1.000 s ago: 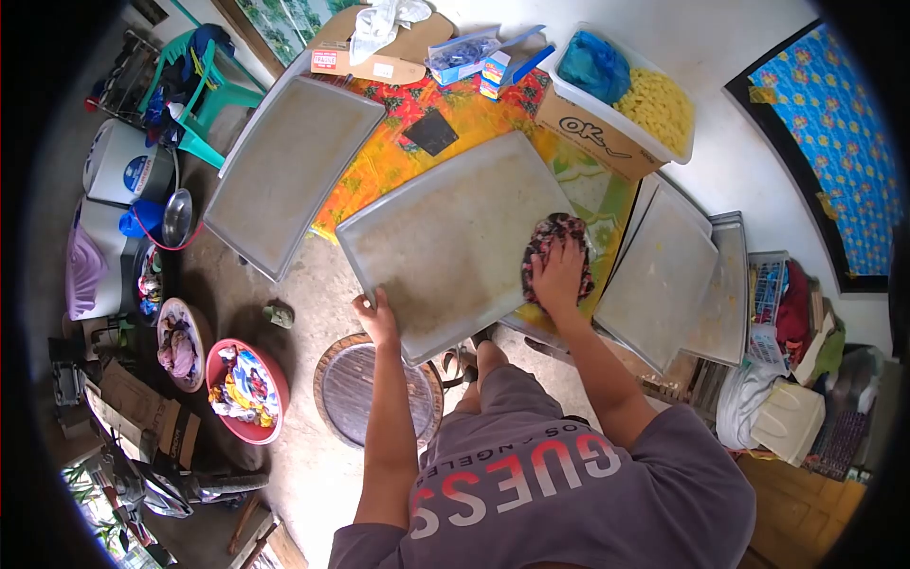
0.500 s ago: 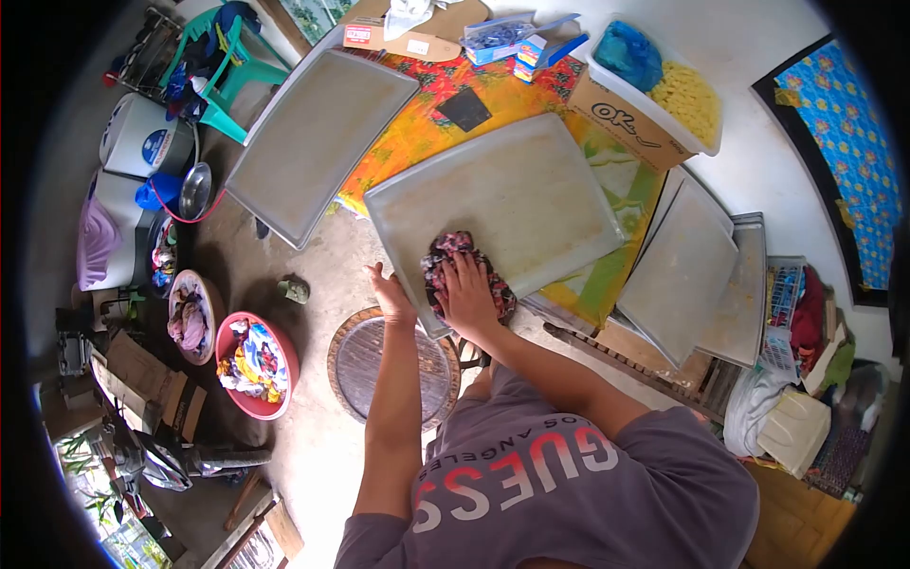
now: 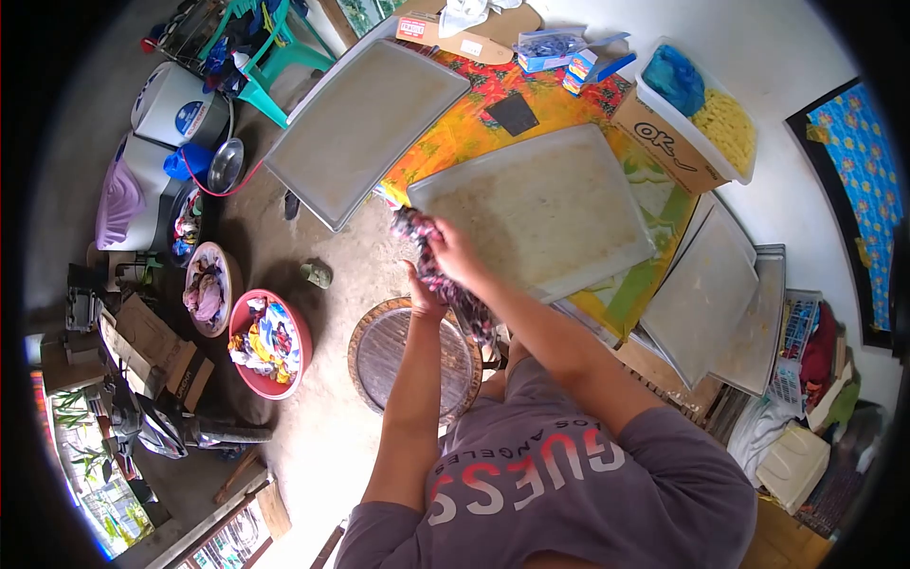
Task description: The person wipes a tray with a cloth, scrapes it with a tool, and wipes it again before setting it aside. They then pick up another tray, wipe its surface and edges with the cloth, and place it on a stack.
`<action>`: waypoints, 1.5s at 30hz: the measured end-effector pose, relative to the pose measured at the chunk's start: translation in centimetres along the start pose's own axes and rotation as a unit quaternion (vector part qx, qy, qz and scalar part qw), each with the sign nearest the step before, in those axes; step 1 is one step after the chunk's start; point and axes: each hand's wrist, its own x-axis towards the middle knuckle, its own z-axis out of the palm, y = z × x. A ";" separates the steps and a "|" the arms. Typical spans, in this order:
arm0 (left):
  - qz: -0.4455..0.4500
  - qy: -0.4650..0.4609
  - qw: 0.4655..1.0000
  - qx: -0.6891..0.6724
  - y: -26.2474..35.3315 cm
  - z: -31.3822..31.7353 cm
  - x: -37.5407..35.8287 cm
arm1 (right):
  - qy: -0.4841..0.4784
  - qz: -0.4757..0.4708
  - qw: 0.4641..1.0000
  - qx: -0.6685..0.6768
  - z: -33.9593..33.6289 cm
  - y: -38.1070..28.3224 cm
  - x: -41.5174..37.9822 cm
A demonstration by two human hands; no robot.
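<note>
A dark, pink-patterned cloth point(image 3: 414, 226) is bunched in my right hand point(image 3: 455, 256), which is closed around its middle. One end sticks out past the fingers and the rest hangs toward my lap. The cloth overlaps the near-left edge of a flat metal tray point(image 3: 540, 209) on the table. My left hand point(image 3: 428, 299) is just below and beside the cloth, its thumb stretched up and apart; its other fingers are partly hidden. Under that forearm stands a round wooden stool point(image 3: 393, 356) with a patterned rim.
Another metal tray point(image 3: 370, 123) lies at the table's left end, overhanging its edge. More trays point(image 3: 706, 294) lean at the right. A cardboard box point(image 3: 668, 142) stands by a white tub point(image 3: 751, 156) of yellow pieces. A red basin point(image 3: 301, 356) of clothes sits on the floor at left.
My right hand has lifted the cloth off the tray and moved left to its edge, the cloth now bunched and hanging. My left hand has come closer to it. The view has shifted.
</note>
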 end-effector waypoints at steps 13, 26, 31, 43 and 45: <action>-0.113 -0.131 0.979 -0.107 -1.3 -1.8 -8.3 | 0.060 -0.106 0.926 -0.357 -8.8 1.1 -11.1; 0.119 0.000 0.992 0.048 0.7 0.9 -6.7 | 0.052 -0.104 0.990 0.079 2.1 -6.0 -4.4; 0.137 -0.162 0.976 -0.044 2.4 -0.7 -6.8 | -0.042 -0.088 0.994 -0.057 0.1 -7.3 -6.2; 0.142 -0.033 0.910 0.388 -1.0 8.1 -9.8 | 0.101 -0.165 0.970 -0.146 -6.0 -3.7 -1.7; 0.167 0.003 0.848 0.503 -0.5 6.2 -8.8 | 0.145 -0.145 0.962 -0.181 -9.3 -3.6 -0.4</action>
